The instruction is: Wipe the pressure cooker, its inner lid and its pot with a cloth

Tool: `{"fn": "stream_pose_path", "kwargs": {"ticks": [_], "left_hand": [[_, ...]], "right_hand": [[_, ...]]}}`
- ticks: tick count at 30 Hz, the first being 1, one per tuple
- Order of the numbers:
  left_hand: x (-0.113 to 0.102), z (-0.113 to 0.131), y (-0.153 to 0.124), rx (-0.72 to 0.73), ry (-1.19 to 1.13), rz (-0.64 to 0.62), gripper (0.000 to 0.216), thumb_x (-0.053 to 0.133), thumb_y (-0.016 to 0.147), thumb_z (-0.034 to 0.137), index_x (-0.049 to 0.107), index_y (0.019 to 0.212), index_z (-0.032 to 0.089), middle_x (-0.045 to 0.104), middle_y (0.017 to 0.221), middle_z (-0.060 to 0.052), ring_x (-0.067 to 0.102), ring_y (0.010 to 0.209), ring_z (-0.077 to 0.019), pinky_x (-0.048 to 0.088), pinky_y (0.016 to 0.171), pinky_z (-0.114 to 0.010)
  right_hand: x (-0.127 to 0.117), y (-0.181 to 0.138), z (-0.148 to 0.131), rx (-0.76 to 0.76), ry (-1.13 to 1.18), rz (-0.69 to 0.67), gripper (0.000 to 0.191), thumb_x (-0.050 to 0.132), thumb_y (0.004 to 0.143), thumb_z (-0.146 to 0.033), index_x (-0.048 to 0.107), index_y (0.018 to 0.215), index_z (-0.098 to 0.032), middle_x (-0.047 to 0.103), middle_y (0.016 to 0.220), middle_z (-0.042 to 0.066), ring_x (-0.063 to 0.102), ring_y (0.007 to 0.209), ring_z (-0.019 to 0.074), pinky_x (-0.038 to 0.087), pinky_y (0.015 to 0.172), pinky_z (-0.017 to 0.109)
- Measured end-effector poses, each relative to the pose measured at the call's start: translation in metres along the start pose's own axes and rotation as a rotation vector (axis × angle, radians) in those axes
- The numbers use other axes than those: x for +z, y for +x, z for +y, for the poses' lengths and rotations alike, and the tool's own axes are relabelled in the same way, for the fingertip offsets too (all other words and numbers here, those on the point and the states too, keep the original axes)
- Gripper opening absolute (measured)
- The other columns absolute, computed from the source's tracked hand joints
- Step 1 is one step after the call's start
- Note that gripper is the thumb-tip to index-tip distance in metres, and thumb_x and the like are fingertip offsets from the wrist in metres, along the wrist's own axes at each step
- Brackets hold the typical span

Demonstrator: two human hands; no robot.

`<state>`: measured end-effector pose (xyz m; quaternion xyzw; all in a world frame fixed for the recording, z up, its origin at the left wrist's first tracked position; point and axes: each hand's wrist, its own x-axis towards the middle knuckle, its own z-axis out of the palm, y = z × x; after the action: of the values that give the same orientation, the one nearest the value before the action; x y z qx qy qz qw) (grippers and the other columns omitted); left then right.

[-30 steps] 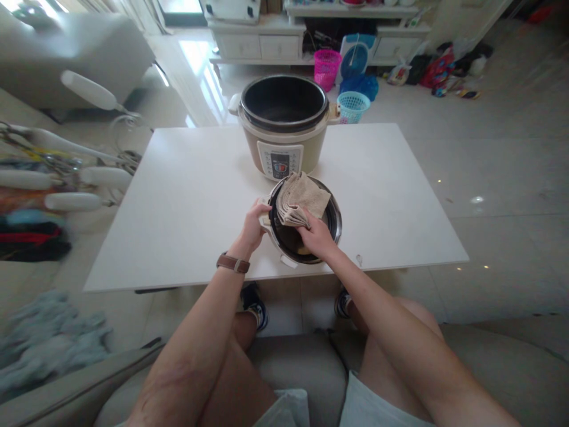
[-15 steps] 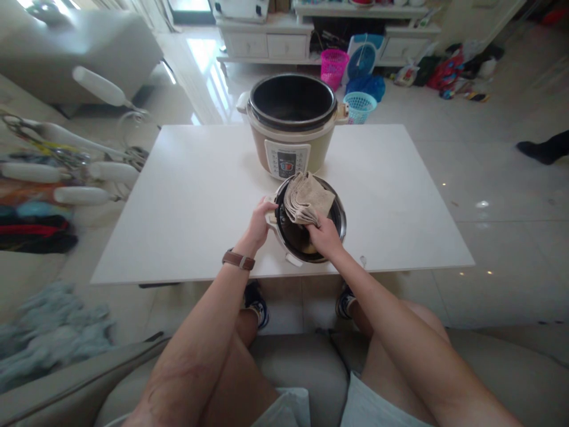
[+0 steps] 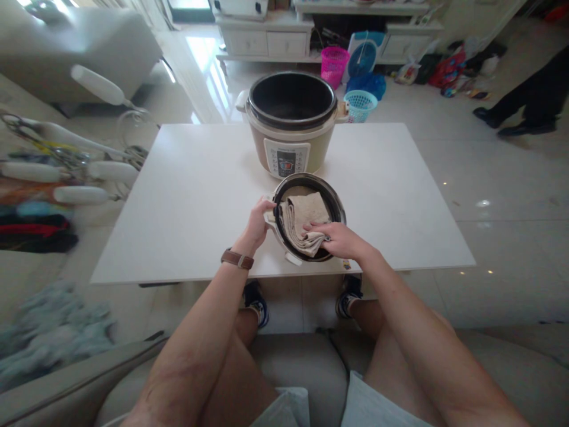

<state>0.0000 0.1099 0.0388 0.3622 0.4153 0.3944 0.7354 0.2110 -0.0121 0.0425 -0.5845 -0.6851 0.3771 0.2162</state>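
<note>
A round cooker lid point(image 3: 331, 196) lies upside down on the white table point(image 3: 191, 196), just in front of the open beige pressure cooker point(image 3: 291, 121). My left hand point(image 3: 258, 222) grips the lid's left rim, a brown watch strap on the wrist. My right hand point(image 3: 335, 238) presses a folded beige cloth point(image 3: 304, 219) flat against the lid's inside, fingers closed over the cloth's near edge.
White-handled tools and a clothes rack point(image 3: 66, 172) stand left of the table. Pink point(image 3: 334, 64) and blue baskets point(image 3: 359, 104) sit on the floor behind the cooker. A person's dark legs point(image 3: 524, 101) are at the far right. My knees and a grey sofa edge lie below.
The cloth, held up above the lid before, has come down flat inside it. My right hand swung to the lid's right side. A person walked into view at the far right.
</note>
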Motion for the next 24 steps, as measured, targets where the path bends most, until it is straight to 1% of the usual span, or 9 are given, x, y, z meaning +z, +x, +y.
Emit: {"fn": "stream_pose_path", "kwargs": {"ticks": [3,6,9,11,12,14,18,20,24], "left_hand": [[0.002,0.001,-0.001,0.007,0.012,0.008,0.016,0.064,0.064,0.024,0.059,0.078,0.02,0.062,0.077,0.0,0.058,0.073,-0.017,0.046,0.066,-0.029],[0.003,0.001,0.0,0.013,0.007,0.01,0.015,0.065,0.064,0.024,0.06,0.078,0.02,0.063,0.077,0.0,0.059,0.072,-0.0168,0.046,0.065,-0.028],[0.002,-0.001,0.001,0.023,0.005,0.007,0.014,0.065,0.064,0.024,0.062,0.078,0.02,0.065,0.078,-0.001,0.058,0.071,-0.0165,0.045,0.062,-0.028],[0.001,-0.002,0.002,0.018,0.004,0.006,0.014,0.065,0.065,0.024,0.063,0.078,0.019,0.065,0.077,0.0,0.057,0.07,-0.0159,0.045,0.062,-0.027],[0.0,-0.002,0.002,0.014,0.004,0.008,0.014,0.065,0.065,0.024,0.063,0.078,0.019,0.064,0.076,0.0,0.056,0.069,-0.0155,0.044,0.062,-0.027],[0.0,-0.002,0.002,0.006,0.007,0.013,0.015,0.065,0.064,0.025,0.061,0.077,0.019,0.063,0.075,0.0,0.055,0.068,-0.0148,0.044,0.062,-0.027],[0.001,-0.001,0.001,0.003,0.0,0.008,0.016,0.065,0.063,0.024,0.058,0.077,0.02,0.06,0.074,0.001,0.055,0.068,-0.0153,0.044,0.064,-0.028],[0.001,-0.001,0.001,0.0,-0.001,0.006,0.017,0.065,0.063,0.024,0.058,0.079,0.02,0.06,0.075,0.001,0.055,0.069,-0.0153,0.044,0.063,-0.028],[0.0,-0.001,0.002,-0.009,0.002,0.004,0.017,0.065,0.065,0.024,0.058,0.08,0.02,0.06,0.075,0.002,0.056,0.069,-0.0149,0.044,0.062,-0.027]], "right_hand": [[-0.021,-0.007,0.017,0.091,0.237,0.075,0.029,0.064,0.078,-0.025,0.085,0.099,-0.023,0.084,0.102,0.0,0.076,0.111,0.0296,0.059,0.104,0.043],[-0.034,-0.007,0.034,0.14,0.428,0.47,0.031,0.062,0.078,-0.032,0.082,0.098,-0.019,0.082,0.092,0.003,0.077,0.094,0.0295,0.063,0.091,0.046],[-0.037,-0.003,0.039,0.08,0.405,0.926,0.036,0.057,0.084,-0.036,0.078,0.11,-0.021,0.08,0.102,0.005,0.076,0.102,0.0304,0.062,0.093,0.049],[-0.037,-0.002,0.034,-0.017,0.329,1.086,0.04,0.054,0.089,-0.036,0.076,0.119,-0.021,0.079,0.112,0.007,0.073,0.115,0.0315,0.059,0.101,0.051],[-0.036,-0.002,0.029,-0.051,0.289,1.1,0.04,0.054,0.09,-0.036,0.075,0.121,-0.021,0.079,0.115,0.007,0.072,0.119,0.032,0.057,0.104,0.052],[-0.033,-0.003,0.018,-0.052,0.193,0.977,0.039,0.057,0.09,-0.033,0.076,0.122,-0.021,0.08,0.116,0.007,0.072,0.121,0.0322,0.056,0.107,0.05],[-0.017,-0.001,0.006,0.082,-0.046,0.499,0.047,0.058,0.089,-0.023,0.073,0.134,-0.027,0.077,0.131,0.004,0.068,0.131,0.0308,0.05,0.116,0.047],[-0.006,0.003,0.008,0.12,-0.119,0.329,0.056,0.057,0.086,-0.015,0.07,0.139,-0.026,0.069,0.145,0.005,0.061,0.141,0.0299,0.045,0.122,0.046],[0.008,0.009,0.012,0.151,-0.153,0.217,0.066,0.054,0.08,-0.005,0.067,0.143,-0.024,0.06,0.156,0.006,0.054,0.148,0.028,0.038,0.128,0.044]]}}
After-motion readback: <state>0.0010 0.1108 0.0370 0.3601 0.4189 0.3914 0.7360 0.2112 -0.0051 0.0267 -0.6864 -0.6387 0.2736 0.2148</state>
